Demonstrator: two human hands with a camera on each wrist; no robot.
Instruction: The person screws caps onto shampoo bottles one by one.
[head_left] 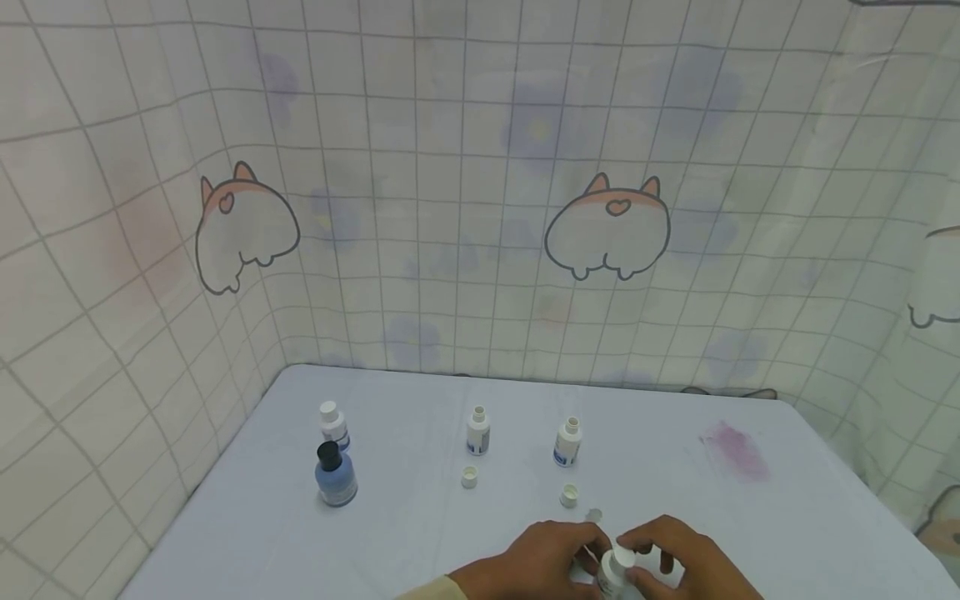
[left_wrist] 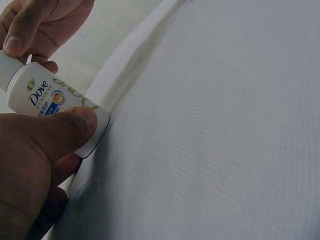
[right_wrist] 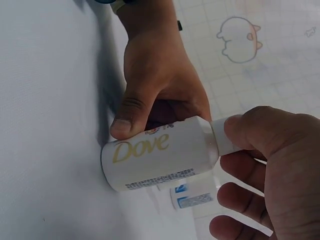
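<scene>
A small white Dove bottle (right_wrist: 160, 157) stands upright on the table near its front. My left hand (head_left: 551, 557) grips the bottle's body low down, thumb across the label in the left wrist view. The white cap (right_wrist: 226, 137) sits on the bottle's neck. My right hand (head_left: 686, 557) pinches that cap between thumb and forefinger, its other fingers loosely bent in the right wrist view. Just beyond the hands, a white cap (head_left: 569, 496) lies on the table below an uncapped white bottle (head_left: 567, 442).
Another uncapped white bottle (head_left: 477, 431) stands further left, with a loose cap (head_left: 469, 477) before it. At the left are a capped white bottle (head_left: 334, 426) and a blue bottle with black cap (head_left: 336, 477). A pink stain (head_left: 737, 452) marks the white tabletop (head_left: 405, 425).
</scene>
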